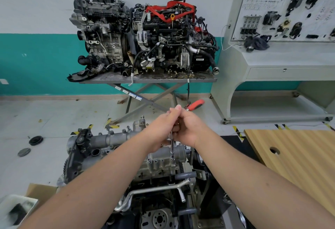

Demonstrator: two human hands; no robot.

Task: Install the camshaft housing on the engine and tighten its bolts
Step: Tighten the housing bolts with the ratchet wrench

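Observation:
The grey camshaft housing [116, 139] lies along the top of the engine [154, 189] in front of me. Several bolts [149, 160] stand up along its edges. A thin steel socket driver [172, 147] stands upright with its tip on a bolt at the housing's right end. My left hand [161, 129] and my right hand [188, 129] are both wrapped around the driver's upper part, pressed together above the housing. The driver's top end is hidden inside my hands.
Two other engines [143, 34] sit on a scissor-leg metal table [145, 80] against the wall. Red-handled pliers [194, 104] lie on the floor behind my hands. A wooden board [299, 156] is at the right, a cardboard box [39, 192] at lower left, round caps [35, 140] on the floor.

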